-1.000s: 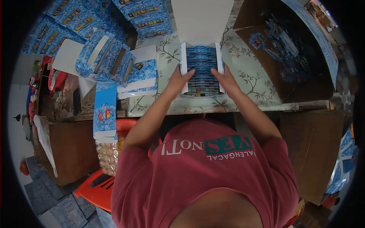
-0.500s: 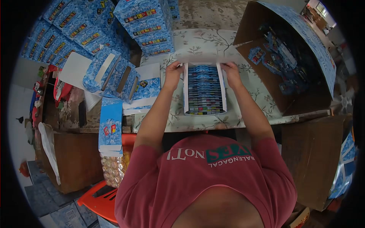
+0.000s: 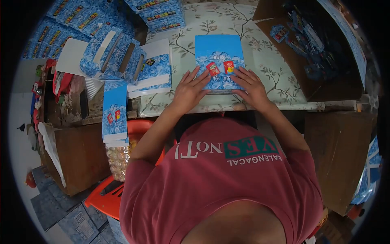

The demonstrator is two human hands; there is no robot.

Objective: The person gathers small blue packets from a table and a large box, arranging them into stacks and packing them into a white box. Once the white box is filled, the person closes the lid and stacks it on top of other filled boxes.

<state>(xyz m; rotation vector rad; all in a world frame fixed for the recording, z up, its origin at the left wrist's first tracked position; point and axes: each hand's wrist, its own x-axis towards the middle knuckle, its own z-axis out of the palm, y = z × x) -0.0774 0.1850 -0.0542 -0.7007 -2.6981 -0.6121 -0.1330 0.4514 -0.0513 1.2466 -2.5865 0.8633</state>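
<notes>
Rested left hand (image 3: 187, 92) and right hand (image 3: 254, 90), fingers spread, gripping nothing, on blue box (image 3: 218, 44), worktop's (image 3: 280, 83) near middle; judged light, stiffish card, best held by both sides.

The red shirt (image 3: 221, 179) has the words "NOT!", "YES" and "BALENGACAL"; the blue box (image 3: 218, 45) has Chinese characters, including "冰" and "吃".

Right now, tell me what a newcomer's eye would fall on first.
Probably the bright blue box on the flowered tablecloth, with the left hand and right hand on its lid. Next, the red-orange chair at lower left and the open carton at upper right.
</notes>
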